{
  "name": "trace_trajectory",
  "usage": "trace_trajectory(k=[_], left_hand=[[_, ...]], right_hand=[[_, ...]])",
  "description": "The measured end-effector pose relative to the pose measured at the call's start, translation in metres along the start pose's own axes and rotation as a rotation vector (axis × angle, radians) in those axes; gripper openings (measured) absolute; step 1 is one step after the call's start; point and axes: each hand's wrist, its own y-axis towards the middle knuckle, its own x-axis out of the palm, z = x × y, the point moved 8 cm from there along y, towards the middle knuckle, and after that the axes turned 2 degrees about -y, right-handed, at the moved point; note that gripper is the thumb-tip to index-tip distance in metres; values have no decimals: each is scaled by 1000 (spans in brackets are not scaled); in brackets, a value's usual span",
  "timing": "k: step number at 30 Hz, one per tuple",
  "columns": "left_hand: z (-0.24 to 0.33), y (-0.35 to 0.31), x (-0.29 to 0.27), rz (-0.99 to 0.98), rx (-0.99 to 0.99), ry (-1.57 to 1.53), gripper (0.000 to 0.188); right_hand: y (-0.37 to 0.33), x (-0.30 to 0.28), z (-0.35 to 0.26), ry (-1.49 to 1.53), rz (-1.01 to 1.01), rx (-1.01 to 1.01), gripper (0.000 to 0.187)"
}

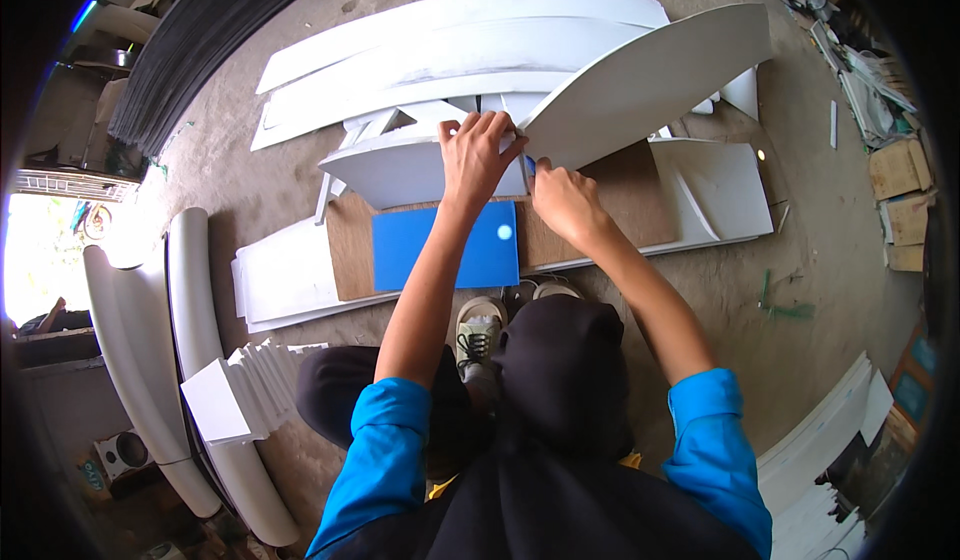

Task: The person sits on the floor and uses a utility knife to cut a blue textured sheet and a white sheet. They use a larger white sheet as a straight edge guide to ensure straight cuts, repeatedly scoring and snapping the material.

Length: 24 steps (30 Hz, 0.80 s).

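Observation:
A large white sheet [655, 85] is raised off the boards, its right part curving up and away from me. The left part of the white sheet meets it at a crease by my hands. My left hand [476, 155] is closed on the sheet at that crease, fingers over the upper edge. Just right of it and lower, my right hand [568, 203] is closed round a small blue-handled tool [531, 165], held against the sheet's near side. Fingers hide most of the tool, so its kind does not show. Below my hands lies a blue board [440, 245] on a brown wooden board [625, 200].
Long white panels [450, 45] lie beyond the sheet. A stack of small white pieces [240, 392] stands left of my knee, by large white rolls [190, 310]. Black strips [215, 35] are piled far left. Cardboard boxes [897, 170] line the right side.

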Motion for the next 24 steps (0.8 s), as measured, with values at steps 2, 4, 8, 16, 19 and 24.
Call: trace_trajectory(k=[2,4,8,16,19,24], left_hand=[[-2,-3,2,-18,-20,8,23],[-3,-5,2,-3,-28,9,23],[-2,-7,0,-14,-31,2,22],[2,-5,-3,60,-1,-11,22],[-1,-5,-2,40,-7,-12,22],[0,-2,0,-17,-48,7,21]], right_hand=[[0,5,1,-1,-22,-5,17],[4,13,2,13,-57,-1,20],[19,56,14,16,-73,32,21],[20,124,44,80,-106,88,27],[20,131,40,40,-64,58,21],[11,155,53,-16,-8,46,19]])
